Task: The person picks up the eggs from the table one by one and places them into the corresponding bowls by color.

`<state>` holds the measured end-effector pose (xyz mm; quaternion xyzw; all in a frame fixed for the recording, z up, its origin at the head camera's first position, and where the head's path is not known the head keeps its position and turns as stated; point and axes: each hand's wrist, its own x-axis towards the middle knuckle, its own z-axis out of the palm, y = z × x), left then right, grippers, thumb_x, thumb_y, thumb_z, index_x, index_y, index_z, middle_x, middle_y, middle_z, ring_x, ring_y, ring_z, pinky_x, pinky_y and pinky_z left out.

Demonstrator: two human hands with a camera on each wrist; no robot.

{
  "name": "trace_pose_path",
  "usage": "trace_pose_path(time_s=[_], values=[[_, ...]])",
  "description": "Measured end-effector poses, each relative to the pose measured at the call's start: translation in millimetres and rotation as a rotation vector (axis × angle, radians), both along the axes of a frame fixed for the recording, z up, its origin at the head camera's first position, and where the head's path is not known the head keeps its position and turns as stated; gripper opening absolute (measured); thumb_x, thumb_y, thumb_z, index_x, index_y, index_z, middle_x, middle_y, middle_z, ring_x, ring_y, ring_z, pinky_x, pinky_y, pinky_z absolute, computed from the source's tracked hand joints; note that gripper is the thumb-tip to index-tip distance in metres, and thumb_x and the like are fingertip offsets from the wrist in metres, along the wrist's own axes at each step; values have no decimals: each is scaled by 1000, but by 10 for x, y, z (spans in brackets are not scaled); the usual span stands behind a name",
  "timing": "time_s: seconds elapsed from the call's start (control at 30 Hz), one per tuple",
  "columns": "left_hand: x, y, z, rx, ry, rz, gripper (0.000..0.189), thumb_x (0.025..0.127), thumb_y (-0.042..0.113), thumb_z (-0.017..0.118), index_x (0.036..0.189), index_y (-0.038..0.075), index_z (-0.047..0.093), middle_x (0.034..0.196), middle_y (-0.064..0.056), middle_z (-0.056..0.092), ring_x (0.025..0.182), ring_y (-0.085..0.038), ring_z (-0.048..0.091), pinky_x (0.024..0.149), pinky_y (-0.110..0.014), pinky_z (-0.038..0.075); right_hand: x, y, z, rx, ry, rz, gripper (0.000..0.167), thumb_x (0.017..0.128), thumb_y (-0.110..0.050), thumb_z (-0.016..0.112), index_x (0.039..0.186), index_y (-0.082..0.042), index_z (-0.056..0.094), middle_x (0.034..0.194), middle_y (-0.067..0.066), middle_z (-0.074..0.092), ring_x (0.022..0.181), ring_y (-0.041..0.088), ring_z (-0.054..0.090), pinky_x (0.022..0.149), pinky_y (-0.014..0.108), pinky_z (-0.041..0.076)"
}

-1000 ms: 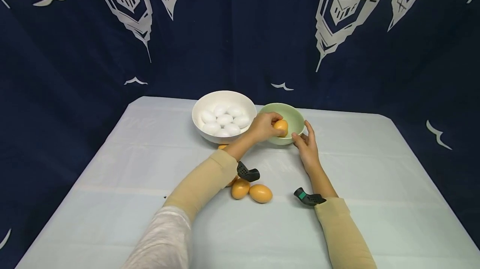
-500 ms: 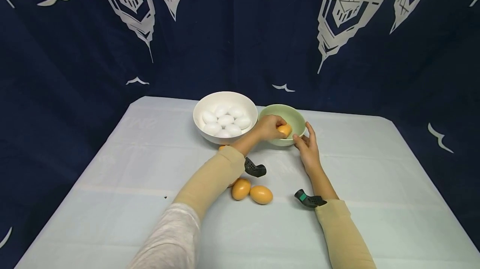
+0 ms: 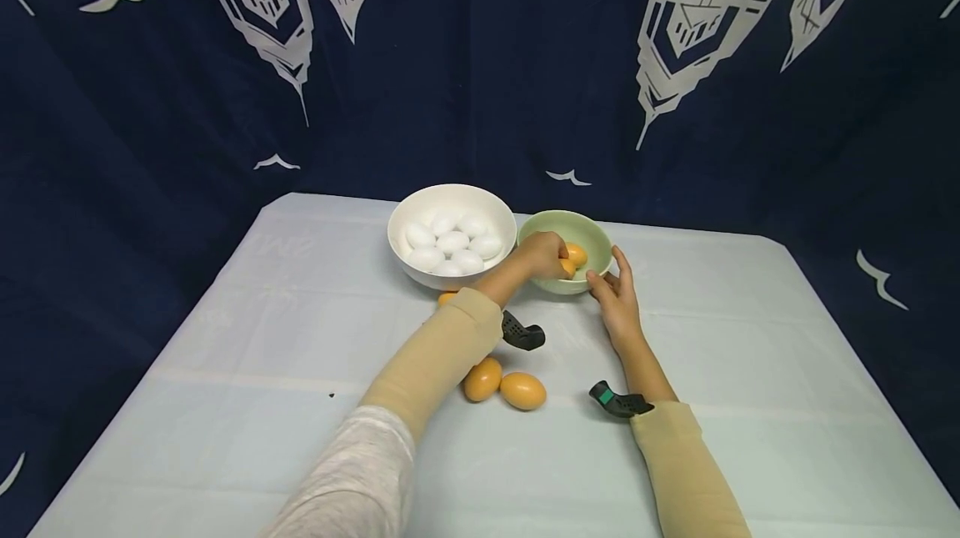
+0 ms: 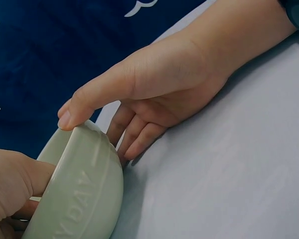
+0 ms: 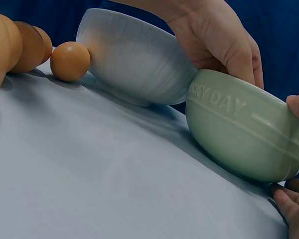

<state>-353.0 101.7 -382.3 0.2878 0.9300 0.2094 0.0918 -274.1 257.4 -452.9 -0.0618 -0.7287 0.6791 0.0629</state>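
Note:
In the head view my left hand (image 3: 542, 256) reaches into a light green bowl (image 3: 560, 287), its curled fingers pinching an orange-brown egg (image 3: 567, 269) low inside. A second egg (image 3: 577, 253) of the same colour lies just beyond the fingertips. My right hand (image 3: 617, 296) holds the bowl's right side. From the left wrist, the right thumb (image 4: 72, 119) shows on the rim while the other fingers curl against the outer wall. Raised letters mark the green bowl (image 5: 239, 129) in the right wrist view, where its wall hides the left fingertips.
A larger white bowl (image 3: 411, 269) holding several white eggs (image 3: 452, 242) stands left of the green one. On the white tablecloth lie more orange-brown eggs (image 3: 523, 390), partly covered by the left forearm. A dark blue printed curtain (image 3: 465, 104) hangs behind the table.
My left hand has moved slightly right and lower inside the green bowl. Two orange-brown eggs show there now, where one showed a second ago. My right hand stays at the rim.

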Motion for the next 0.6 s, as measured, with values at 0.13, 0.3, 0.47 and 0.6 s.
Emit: trace_pose_path(time_s=[0.13, 0.3, 0.47, 0.6], values=[[11, 12, 20, -42, 5, 7, 28, 83, 25, 75, 106, 8, 75, 98, 0, 71, 87, -15, 60, 80, -23, 47, -20, 25, -45, 14, 14, 2, 71, 102, -22, 52, 158, -26, 9, 148, 25, 36, 131, 29, 41, 108, 37, 38], [14, 16, 22, -68, 2, 13, 28, 83, 26, 76, 104, 9, 76, 101, -1, 72, 91, -17, 63, 81, -24, 48, -28, 28, -81, 27, 37, 2, 71, 102, -24, 53, 158, -27, 9, 149, 24, 35, 131, 29, 41, 108, 37, 38], [17, 23, 5, -61, 12, 14, 25, 82, 25, 76, 101, 8, 76, 97, -1, 73, 88, -17, 63, 78, -24, 48, -6, 22, -59, 33, 37, 2, 72, 102, -25, 54, 158, -27, 10, 149, 23, 34, 133, 30, 40, 108, 39, 38], [17, 23, -9, -56, 26, 18, 25, 82, 24, 75, 101, 9, 76, 98, -1, 72, 89, -18, 62, 81, -25, 48, 49, -14, 47, 23, 25, 16, 72, 102, -22, 53, 158, -24, 9, 149, 25, 34, 132, 32, 41, 109, 41, 37]])
